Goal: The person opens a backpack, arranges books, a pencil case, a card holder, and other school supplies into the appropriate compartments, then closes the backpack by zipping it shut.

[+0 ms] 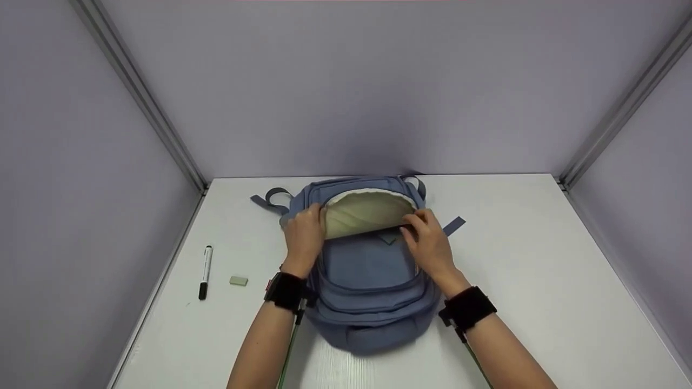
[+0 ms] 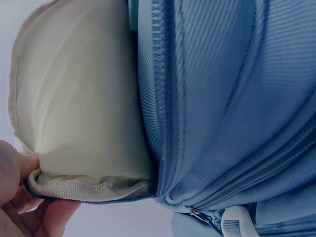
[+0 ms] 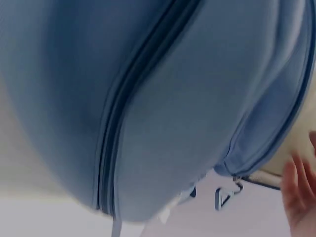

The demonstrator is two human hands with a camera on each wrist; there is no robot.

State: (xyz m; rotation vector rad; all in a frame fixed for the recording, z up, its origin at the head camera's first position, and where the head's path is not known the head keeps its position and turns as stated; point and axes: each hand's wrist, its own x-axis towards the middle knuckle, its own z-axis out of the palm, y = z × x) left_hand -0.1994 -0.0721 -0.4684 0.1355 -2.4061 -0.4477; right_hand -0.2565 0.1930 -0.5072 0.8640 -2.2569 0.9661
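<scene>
A blue backpack (image 1: 373,302) lies on the white table, its front pocket unzipped. The pocket's flap (image 1: 367,210) is lifted, showing a cream lining. My left hand (image 1: 305,232) grips the flap's left side; in the left wrist view its fingers (image 2: 59,215) and thumb pinch the bound edge near a corner. At the flap's right side is my right hand (image 1: 430,240), with fingertips right at the edge. In the right wrist view those fingers (image 3: 294,190) are blurred, loosely extended and spread beside the lining. A small greenish piece (image 1: 388,237) shows in the pocket opening.
To the left on the table (image 1: 540,281) lie a white marker (image 1: 206,273) with a black cap and a small pale green block (image 1: 238,281). Backpack straps (image 1: 270,200) stick out at both sides. Pale panels (image 1: 346,92) enclose the back and sides.
</scene>
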